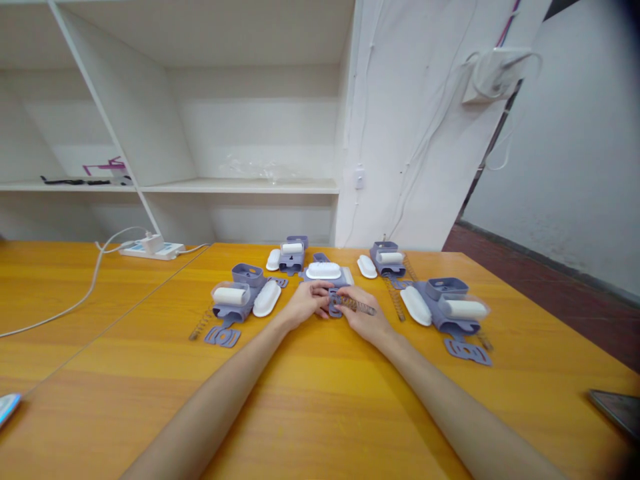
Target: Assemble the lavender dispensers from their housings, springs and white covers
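My left hand [306, 301] and my right hand [364, 315] meet at the middle of the orange table [310, 400]. Between them lie a flat purple-grey plastic piece [334, 305] and a metal coil spring [358, 305]. The left fingers curl on the purple piece; the right fingers pinch the spring's near end. Just behind the hands sits a purple-grey holder with a white oval cap [323, 271] on it.
Other purple-grey holder sets with white rollers and caps stand at the left [239, 298], back [292, 253], back right [388, 259] and right [453, 308], with loose springs [396, 299] beside them. A power strip [151, 248] with a cable lies at back left. A phone [617, 408] rests at the right edge.
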`<action>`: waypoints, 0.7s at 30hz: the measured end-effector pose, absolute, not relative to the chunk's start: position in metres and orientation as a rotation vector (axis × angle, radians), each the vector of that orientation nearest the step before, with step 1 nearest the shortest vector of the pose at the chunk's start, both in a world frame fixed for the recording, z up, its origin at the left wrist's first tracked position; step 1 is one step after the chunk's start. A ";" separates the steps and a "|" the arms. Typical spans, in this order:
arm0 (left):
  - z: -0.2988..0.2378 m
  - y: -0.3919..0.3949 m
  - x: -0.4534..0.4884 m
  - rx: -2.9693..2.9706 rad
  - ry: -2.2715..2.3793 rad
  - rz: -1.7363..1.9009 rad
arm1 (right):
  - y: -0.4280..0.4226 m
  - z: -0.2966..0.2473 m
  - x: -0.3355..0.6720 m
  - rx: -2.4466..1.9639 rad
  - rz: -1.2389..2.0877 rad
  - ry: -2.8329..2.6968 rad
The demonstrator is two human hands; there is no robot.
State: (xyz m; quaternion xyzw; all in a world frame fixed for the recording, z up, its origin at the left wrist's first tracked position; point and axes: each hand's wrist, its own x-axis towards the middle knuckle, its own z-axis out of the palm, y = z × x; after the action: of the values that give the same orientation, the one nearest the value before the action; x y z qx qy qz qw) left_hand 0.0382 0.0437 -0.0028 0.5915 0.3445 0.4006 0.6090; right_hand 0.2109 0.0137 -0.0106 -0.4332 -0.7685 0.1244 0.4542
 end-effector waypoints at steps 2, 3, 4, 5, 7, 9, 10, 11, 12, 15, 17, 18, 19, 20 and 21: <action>-0.003 0.042 0.040 1.351 0.797 0.938 | 0.012 -0.010 0.211 -1.093 0.302 -1.889; -0.003 0.042 0.040 1.354 0.795 0.941 | 0.011 -0.009 0.211 -1.104 0.305 -1.884; -0.003 0.042 0.041 1.360 0.792 0.945 | 0.011 -0.009 0.211 -1.112 0.313 -1.877; -0.003 0.042 0.041 1.368 0.790 0.947 | 0.011 -0.008 0.212 -1.118 0.326 -1.869; -0.002 0.041 0.042 1.382 0.792 0.947 | 0.011 -0.008 0.213 -1.124 0.358 -1.837; -0.002 0.041 0.042 1.393 0.797 0.955 | 0.012 -0.008 0.214 -1.122 0.380 -1.794; -0.001 0.040 0.042 1.398 0.796 0.961 | 0.012 -0.008 0.215 -1.117 0.386 -1.777; -0.001 0.039 0.042 1.401 0.794 0.969 | 0.012 -0.008 0.215 -1.108 0.389 -1.764; 0.000 0.039 0.042 1.403 0.792 0.977 | 0.012 -0.008 0.215 -1.099 0.393 -1.758; 0.001 0.037 0.042 1.408 0.790 1.004 | 0.011 -0.007 0.214 -1.082 0.403 -1.750; 0.000 0.038 0.042 1.411 0.791 1.026 | 0.009 -0.005 0.213 -1.086 0.407 -1.755; 0.000 0.038 0.042 1.411 0.791 1.034 | 0.009 -0.005 0.213 -1.093 0.409 -1.754; -0.001 0.038 0.042 1.412 0.789 1.038 | 0.009 -0.004 0.213 -1.101 0.413 -1.746; -0.002 0.039 0.042 1.413 0.788 1.038 | 0.009 -0.004 0.213 -1.108 0.421 -1.736; -0.003 0.039 0.042 1.412 0.787 1.036 | 0.010 -0.004 0.213 -1.114 0.432 -1.725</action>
State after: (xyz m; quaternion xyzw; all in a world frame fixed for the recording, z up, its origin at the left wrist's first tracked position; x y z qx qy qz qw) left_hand 0.0421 0.0394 -0.0026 0.6025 0.3359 0.4421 0.5734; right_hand 0.2128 0.0096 -0.0044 -0.4602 -0.7128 0.1787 0.4982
